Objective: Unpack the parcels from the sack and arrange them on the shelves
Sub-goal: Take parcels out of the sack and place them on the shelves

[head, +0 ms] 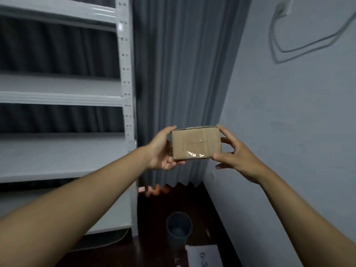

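Fingers (224, 140) of both hands curl round a small taped box (196, 144), held mid-air. It could slip from this fingertip hold while moving to the shelf (61, 98).

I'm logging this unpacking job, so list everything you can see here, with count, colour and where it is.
cardboard parcel: one, brown, taped, held up between both hands, centre
shelving unit: one, white, left
curtain: one, grey, behind shelves and parcel
wall: pale blue-grey, right
cable: one, white, looped on wall, upper right
bin: one, dark blue, on floor below
paper sheet: one, white, handwritten, on floor
left hand: grips parcel's left end
right hand: grips parcel's right end
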